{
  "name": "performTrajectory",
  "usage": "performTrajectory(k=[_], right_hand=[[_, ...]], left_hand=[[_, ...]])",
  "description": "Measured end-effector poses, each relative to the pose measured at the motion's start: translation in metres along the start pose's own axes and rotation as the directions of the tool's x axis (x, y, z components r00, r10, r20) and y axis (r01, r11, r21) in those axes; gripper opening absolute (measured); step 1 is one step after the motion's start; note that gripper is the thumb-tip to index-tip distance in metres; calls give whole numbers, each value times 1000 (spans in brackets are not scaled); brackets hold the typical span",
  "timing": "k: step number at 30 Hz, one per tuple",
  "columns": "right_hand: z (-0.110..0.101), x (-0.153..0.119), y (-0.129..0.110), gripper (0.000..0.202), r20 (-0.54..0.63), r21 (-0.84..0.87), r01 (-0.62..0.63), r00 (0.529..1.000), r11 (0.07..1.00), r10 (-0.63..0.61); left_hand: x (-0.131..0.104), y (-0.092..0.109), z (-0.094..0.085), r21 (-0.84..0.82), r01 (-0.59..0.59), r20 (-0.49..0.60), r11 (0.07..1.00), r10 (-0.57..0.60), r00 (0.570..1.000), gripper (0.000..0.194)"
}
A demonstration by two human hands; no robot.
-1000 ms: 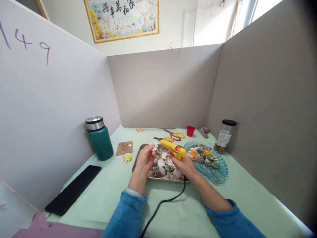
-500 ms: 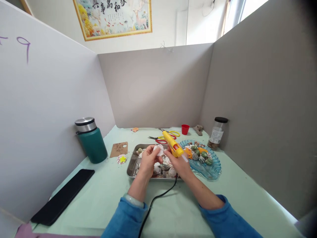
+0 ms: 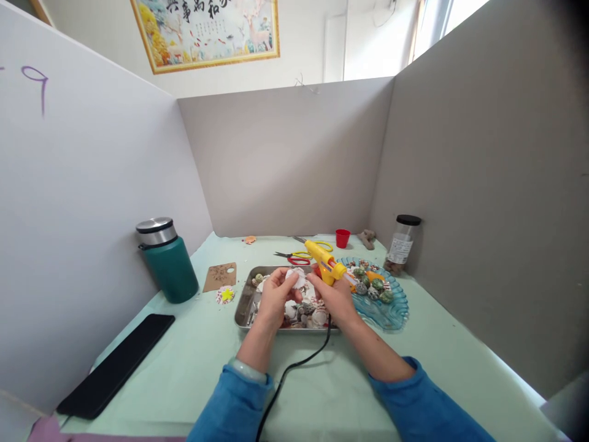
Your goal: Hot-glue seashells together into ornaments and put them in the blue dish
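Note:
Between thumb and fingers, my left hand [image 3: 277,297] pinches a white seashell [image 3: 297,278] above the metal tray [image 3: 242,313]. A yellow hot glue gun [image 3: 326,261] is in my right hand [image 3: 338,299], its body tilted up and to the left, with a clear glue stick showing at the rear. My right fingertips are close to the shell's right edge; whether they touch it I cannot tell. Below both hands, the tray holds several shells and stones [image 3: 306,313]. The gun's black cord [image 3: 294,366] runs down over the table toward me.
Right of the tray, a blue glass plate [image 3: 391,316] carries shells and green-striped pieces. Scissors [image 3: 299,260], a red cup [image 3: 342,238] and a jar [image 3: 401,245] stand farther back. At left are a green bottle [image 3: 172,270], a brown card [image 3: 219,277], a decorated disc [image 3: 225,295] and a black slab [image 3: 117,365].
The glue gun has turned in my right hand, its rear end shifting right and up. My right fingers have drawn slightly away from the shell. My left hand keeps its pinch.

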State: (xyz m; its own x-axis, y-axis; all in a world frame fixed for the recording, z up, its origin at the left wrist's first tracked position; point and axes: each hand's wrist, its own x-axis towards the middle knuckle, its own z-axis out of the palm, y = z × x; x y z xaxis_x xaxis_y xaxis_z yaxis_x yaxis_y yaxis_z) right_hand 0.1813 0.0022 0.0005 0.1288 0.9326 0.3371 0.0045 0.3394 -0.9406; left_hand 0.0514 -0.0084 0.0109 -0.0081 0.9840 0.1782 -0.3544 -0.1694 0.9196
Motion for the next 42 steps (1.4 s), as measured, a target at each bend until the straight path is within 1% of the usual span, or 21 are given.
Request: performTrajectory(k=[3, 7, 15, 18, 26, 30, 32, 35, 38, 40, 42], right_hand=[[1, 1, 2, 34, 20, 139, -49, 999, 989, 46], [1, 0, 3, 34, 30, 191, -49, 999, 980, 44], [1, 0, 4, 32, 0, 205, -37, 999, 978, 37], [2, 0, 4, 32, -8, 194, -36, 999, 980, 38], [3, 1, 4, 35, 22, 137, -40, 999, 990, 37], [3, -1, 4, 35, 75, 137, -47, 996, 989, 37], [3, -1, 4, 35, 76, 144, -50, 996, 988, 39], [2, 1, 7, 35, 25, 165, -42, 999, 985, 39], [0, 5, 12, 35, -42, 184, -12, 999, 983, 20], [-1, 6, 14, 35, -89, 166, 9, 996, 986, 6], [-1, 5, 12, 35, -122, 113, 22, 993, 993, -8]], left_hand=[[1, -1, -1, 9, -2, 9, 1000, 2, 1000, 35], [1, -3, -3, 5, -7, 25, 1000, 6, 1000, 36], [4, -9, -6, 45, -50, 42, 998, 48, 998, 34], [5, -10, -6, 46, -46, 50, 998, 44, 998, 33], [3, -5, -3, -72, -21, 4, 997, 21, 1000, 36], [1, -4, 0, -95, -16, 29, 995, 19, 999, 37], [1, -5, 1, -104, -18, 41, 994, 23, 999, 37], [2, -8, -1, -56, -14, 62, 998, 17, 998, 37], [3, -9, -4, 76, 1, 87, 997, -8, 996, 35], [3, -9, -6, 154, 8, 99, 988, -23, 995, 36], [3, -6, -7, 188, 6, 90, 982, -23, 996, 38]])
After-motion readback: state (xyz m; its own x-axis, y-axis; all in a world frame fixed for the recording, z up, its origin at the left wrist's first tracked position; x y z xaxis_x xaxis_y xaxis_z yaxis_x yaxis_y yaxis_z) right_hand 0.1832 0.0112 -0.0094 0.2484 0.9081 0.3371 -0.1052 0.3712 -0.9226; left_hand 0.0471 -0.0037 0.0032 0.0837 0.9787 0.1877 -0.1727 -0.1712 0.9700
